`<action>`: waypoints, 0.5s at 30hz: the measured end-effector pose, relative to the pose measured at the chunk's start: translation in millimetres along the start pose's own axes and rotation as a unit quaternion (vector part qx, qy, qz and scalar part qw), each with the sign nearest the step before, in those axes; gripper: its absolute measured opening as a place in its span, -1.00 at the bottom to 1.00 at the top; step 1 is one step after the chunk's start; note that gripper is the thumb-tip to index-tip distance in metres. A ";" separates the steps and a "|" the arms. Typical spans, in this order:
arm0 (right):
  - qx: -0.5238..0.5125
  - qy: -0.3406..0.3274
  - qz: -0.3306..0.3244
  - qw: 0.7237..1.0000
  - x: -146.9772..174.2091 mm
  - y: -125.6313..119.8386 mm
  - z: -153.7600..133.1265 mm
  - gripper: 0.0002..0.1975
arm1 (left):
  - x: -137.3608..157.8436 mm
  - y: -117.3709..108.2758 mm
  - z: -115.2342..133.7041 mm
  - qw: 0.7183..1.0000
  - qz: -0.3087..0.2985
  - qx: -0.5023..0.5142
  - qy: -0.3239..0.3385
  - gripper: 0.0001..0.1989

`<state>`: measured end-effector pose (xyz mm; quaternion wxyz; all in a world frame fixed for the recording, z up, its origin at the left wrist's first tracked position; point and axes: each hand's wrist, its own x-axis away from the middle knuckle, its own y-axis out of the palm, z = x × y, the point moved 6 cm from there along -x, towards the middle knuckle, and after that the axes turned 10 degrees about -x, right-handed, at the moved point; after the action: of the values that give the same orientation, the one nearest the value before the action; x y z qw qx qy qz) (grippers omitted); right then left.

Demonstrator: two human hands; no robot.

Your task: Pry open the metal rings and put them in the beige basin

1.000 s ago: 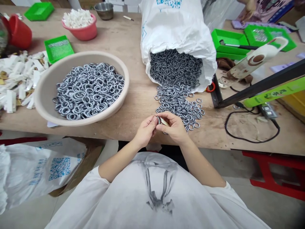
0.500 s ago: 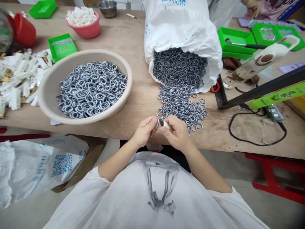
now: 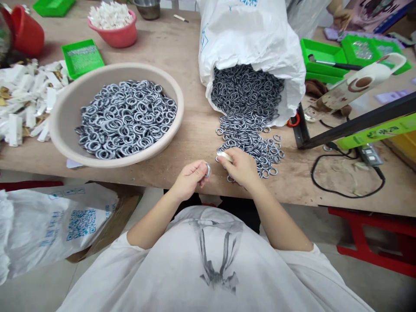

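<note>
My left hand (image 3: 191,177) is closed, pinching a grey ring (image 3: 208,170) between thumb and fingertips at the table's front edge. In my right hand (image 3: 240,167) is a small knife (image 3: 225,156) with a short shiny blade and a pale handle, its blade pointing left. A gap lies between the ring and the blade. Beside and beyond my right hand a heap of loose grey rings (image 3: 247,136) spills from a white sack (image 3: 250,39) lying on its side. To the left stands a wide beige basin (image 3: 117,162) holding many such rings.
White pieces (image 3: 29,99) are piled at the far left near a green tray (image 3: 82,58). Behind stand a pink bowl (image 3: 121,37) and a metal bowl (image 3: 147,9). A black metal frame (image 3: 357,121), a bottle (image 3: 354,82) and a cable (image 3: 315,173) occupy the right. A co-worker's hand (image 3: 342,19) shows far right.
My hands have drawn apart: the left went left and slightly down with the ring, the right a little up with the knife. The blade, earlier close to the ring, is now away from it.
</note>
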<state>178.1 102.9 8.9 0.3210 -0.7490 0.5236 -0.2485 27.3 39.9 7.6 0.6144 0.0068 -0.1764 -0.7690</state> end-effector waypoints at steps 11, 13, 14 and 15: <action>-0.078 0.047 -0.022 0.996 -10.3 15.7 -1.0 -0.77 | -5.1 -32.0 -12.2 0.986 0.132 0.063 -0.086 -0.58; -0.302 0.046 -0.026 0.952 -4.8 12.8 -7.1 -0.68 | -8.8 -22.2 -13.5 0.986 0.126 0.068 -0.088 -0.56; -0.395 0.048 -0.036 0.917 -1.0 13.2 -11.6 -0.62 | -10.5 -15.3 -14.5 0.987 0.116 0.069 -0.092 -0.53; -0.465 0.051 -0.048 0.882 3.1 14.7 -16.5 -0.57 | -12.0 -7.5 -15.7 0.988 0.101 0.070 -0.098 -0.50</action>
<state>158.3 92.7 9.2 -0.1038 -0.8228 0.5580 -0.0288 26.7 48.5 -11.7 0.6668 -0.0439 -0.2888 -0.6856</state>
